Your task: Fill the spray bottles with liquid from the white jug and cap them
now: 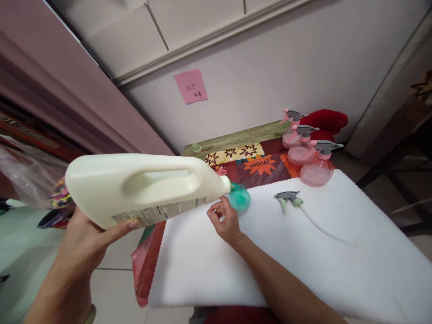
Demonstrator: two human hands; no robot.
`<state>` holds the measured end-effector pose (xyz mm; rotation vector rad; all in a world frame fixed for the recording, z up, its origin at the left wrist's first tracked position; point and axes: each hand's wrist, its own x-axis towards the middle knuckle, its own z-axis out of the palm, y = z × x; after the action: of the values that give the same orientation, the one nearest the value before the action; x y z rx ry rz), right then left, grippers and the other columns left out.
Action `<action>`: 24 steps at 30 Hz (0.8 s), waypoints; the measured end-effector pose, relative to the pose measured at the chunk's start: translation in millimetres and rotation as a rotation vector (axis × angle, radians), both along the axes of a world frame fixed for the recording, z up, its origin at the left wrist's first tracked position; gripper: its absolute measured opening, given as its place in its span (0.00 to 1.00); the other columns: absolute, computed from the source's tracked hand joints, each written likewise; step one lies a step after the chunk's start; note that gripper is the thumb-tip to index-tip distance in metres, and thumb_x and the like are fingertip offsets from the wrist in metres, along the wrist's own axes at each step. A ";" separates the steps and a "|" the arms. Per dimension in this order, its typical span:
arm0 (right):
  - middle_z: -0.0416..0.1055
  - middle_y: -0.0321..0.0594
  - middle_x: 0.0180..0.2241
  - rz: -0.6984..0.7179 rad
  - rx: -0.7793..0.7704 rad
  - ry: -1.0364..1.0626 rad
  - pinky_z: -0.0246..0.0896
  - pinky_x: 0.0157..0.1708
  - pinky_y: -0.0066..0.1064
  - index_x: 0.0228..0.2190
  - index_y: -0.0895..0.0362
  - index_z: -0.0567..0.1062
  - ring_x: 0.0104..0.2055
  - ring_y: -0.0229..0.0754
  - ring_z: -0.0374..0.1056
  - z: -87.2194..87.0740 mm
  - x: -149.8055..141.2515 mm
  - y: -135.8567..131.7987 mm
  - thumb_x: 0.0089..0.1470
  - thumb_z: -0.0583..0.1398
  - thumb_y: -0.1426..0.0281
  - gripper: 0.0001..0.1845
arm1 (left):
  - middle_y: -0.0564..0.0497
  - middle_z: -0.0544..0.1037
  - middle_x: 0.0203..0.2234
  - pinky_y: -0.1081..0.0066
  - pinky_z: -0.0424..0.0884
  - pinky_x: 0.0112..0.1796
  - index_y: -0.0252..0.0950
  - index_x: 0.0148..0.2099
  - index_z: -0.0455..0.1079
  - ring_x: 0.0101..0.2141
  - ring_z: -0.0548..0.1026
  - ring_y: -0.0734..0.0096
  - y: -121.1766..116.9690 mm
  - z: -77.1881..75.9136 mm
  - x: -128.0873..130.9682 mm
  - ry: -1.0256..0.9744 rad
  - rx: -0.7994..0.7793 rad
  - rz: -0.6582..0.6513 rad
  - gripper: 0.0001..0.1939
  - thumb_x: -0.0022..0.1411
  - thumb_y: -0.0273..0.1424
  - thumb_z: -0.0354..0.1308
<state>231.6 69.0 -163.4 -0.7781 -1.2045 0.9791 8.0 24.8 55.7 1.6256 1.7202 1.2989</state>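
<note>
My left hand (87,243) grips a large cream detergent jug (101,189) from below, its thumb across the label. The jug lies tipped almost level, with its mouth at the neck of a small round green spray bottle (240,198) holding green liquid. Beside that bottle and under the jug's neck is my right hand (225,220), with fingers curled in; what they hold, if anything, is hidden. To the right, a grey and green spray head (290,198) with a thin tube lies detached on the white table covering (303,261).
Three pink spray bottles (316,171) with grey triggers stand at the far right corner, in front of a red cloth item (326,121). A pale green cap (196,147) sits at the back left. A wall with a pink note (191,86) rises behind the table.
</note>
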 end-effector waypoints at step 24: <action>0.77 0.35 0.30 -0.005 -0.002 -0.017 0.65 0.23 0.28 0.54 0.56 0.66 0.23 0.37 0.69 1.3 1.1 -0.4 0.57 0.62 0.64 0.25 | 0.45 0.80 0.53 0.68 0.80 0.44 0.39 0.58 0.73 0.44 0.80 0.60 1.5 6.8 3.5 0.068 -0.025 0.023 0.42 0.38 0.31 0.79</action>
<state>232.7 68.7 -162.1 -0.7922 -1.2159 0.9720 11.5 26.3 62.4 1.6587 1.7930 1.2405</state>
